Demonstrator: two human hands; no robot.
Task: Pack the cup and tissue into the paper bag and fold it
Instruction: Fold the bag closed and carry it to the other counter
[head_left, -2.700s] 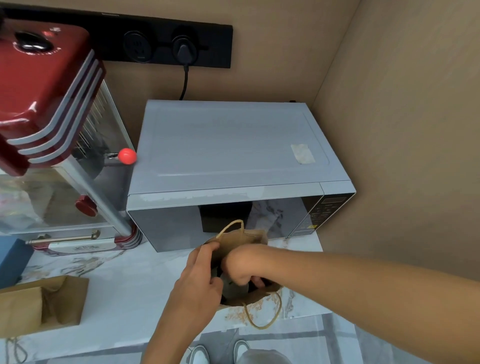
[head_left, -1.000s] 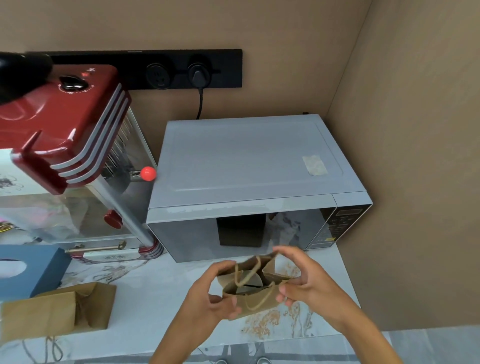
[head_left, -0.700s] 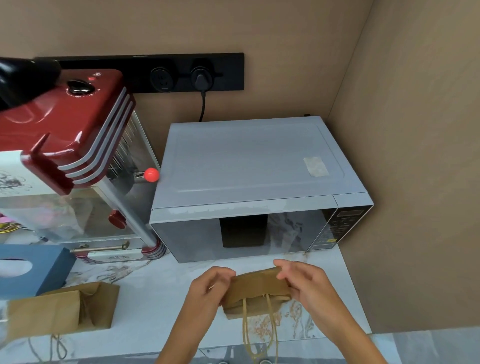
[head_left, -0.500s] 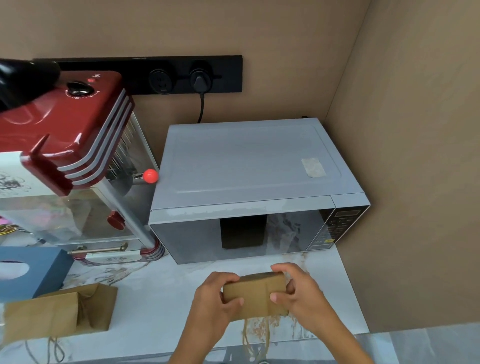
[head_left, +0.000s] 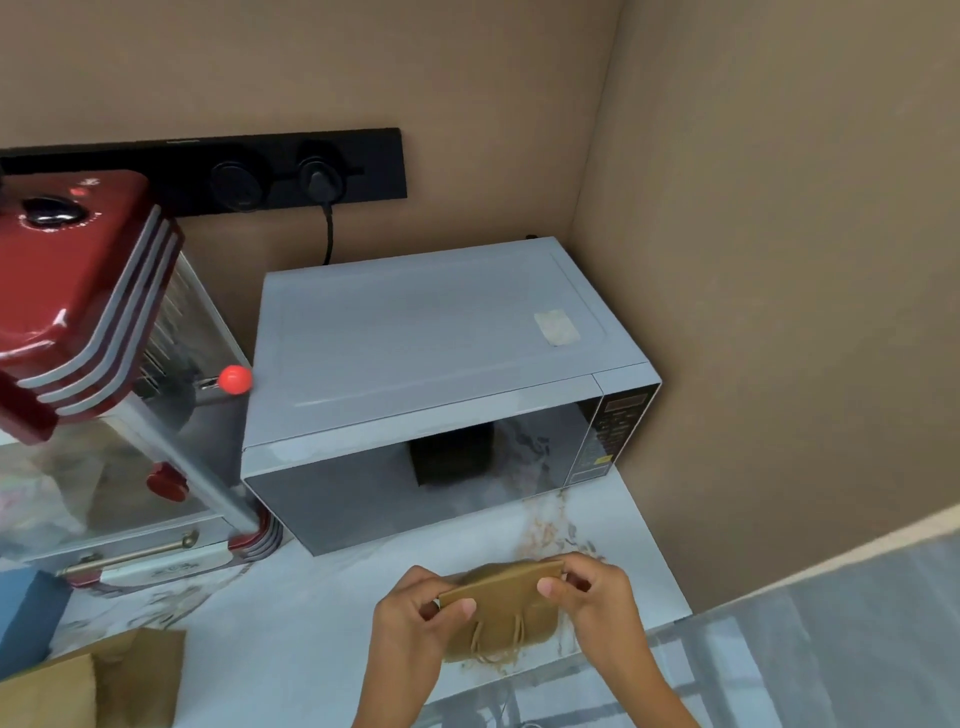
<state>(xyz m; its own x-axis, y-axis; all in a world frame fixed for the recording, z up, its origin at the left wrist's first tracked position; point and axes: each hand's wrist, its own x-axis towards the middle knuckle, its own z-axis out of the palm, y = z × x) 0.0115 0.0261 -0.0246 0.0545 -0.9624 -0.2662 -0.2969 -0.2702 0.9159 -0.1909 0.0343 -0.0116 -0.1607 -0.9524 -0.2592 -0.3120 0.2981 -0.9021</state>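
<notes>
Hands grip a small paper bag (head_left: 501, 605) at the near edge of the marble counter (head_left: 291, 639), in front of the microwave (head_left: 431, 364). The left hand (head_left: 415, 621) pinches the bag's folded top at its left end, thumb on the near face and fingers behind. The right hand (head_left: 597, 597) pinches the right end the same way, thumb pressed on the near side of the fold. The top flap is bent over toward the person, and the twine handles (head_left: 498, 642) hang down the front of the bag. The bag's base sits on or just above the counter; which one cannot be told. Cup and tissue are not visible, the bag being closed over. A red popcorn machine (head_left: 88, 322) stands left of the microwave, touching or nearly so. Another brown bag (head_left: 93, 680) lies at the lower left, with a blue box (head_left: 26, 618) just behind it.
</notes>
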